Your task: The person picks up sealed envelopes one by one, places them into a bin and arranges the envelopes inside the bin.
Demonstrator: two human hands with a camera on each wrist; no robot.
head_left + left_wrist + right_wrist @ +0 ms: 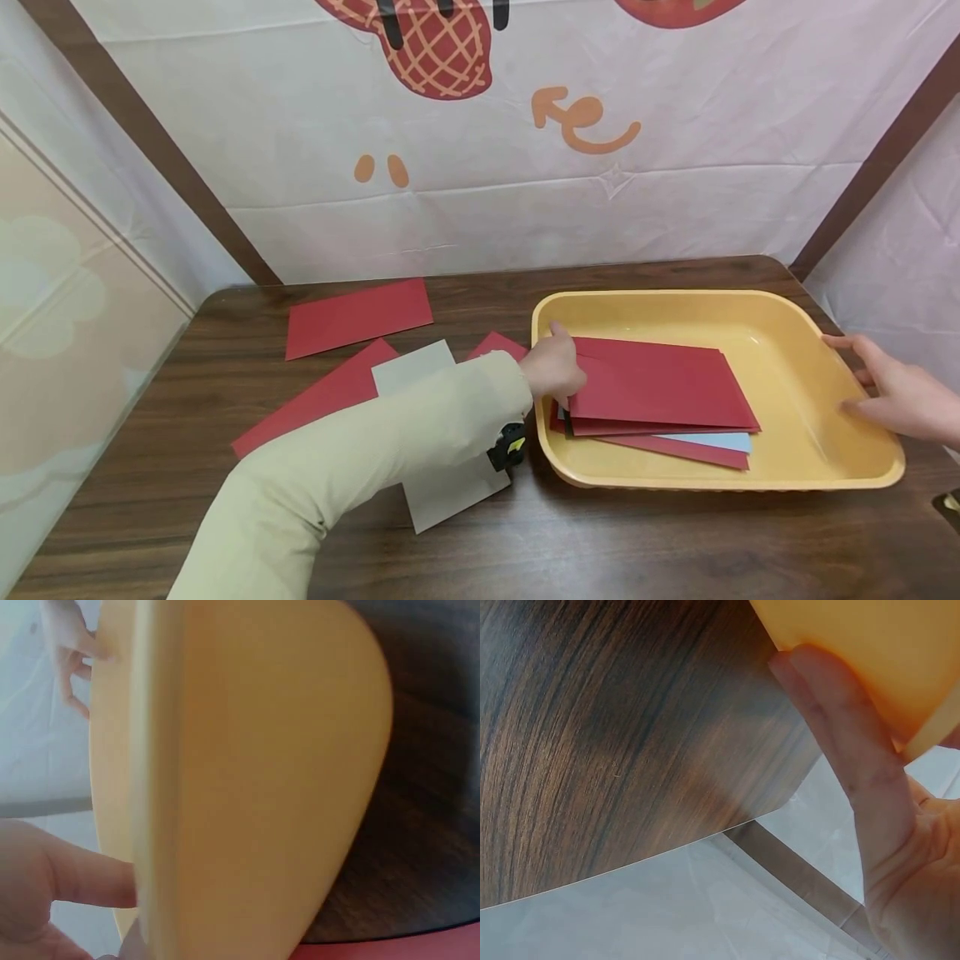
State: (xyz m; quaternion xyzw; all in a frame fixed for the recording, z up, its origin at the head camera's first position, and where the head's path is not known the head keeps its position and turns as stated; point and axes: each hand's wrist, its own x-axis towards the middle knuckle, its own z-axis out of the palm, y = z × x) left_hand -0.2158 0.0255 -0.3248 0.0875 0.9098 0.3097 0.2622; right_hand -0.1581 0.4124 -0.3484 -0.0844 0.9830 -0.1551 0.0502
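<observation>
A yellow tray (802, 400) is at the right of the tabletop (600, 542); whether its base rests flat there, I cannot tell. The right hand (903, 392) pinches its right wall, thumb on the inner side and fingers along the outside. The left hand (555, 368) reaches over the left rim, thumb pointing away from the person; whether it grips the rim or just touches there, I cannot tell.

Inside the tray, beside the left hand, lies a loose stack of red papers (652, 383), with a light-blue sheet (712, 441) showing near the bottom.

Left of the tray, a grey-white paper (411, 367) lies partly hidden behind the pale sleeve (390, 446), overlapping a slanted red sheet (318, 400). Another red sheet (360, 317) lies beyond it, near the back edge. Behind hangs a printed white cloth (300, 150).
</observation>
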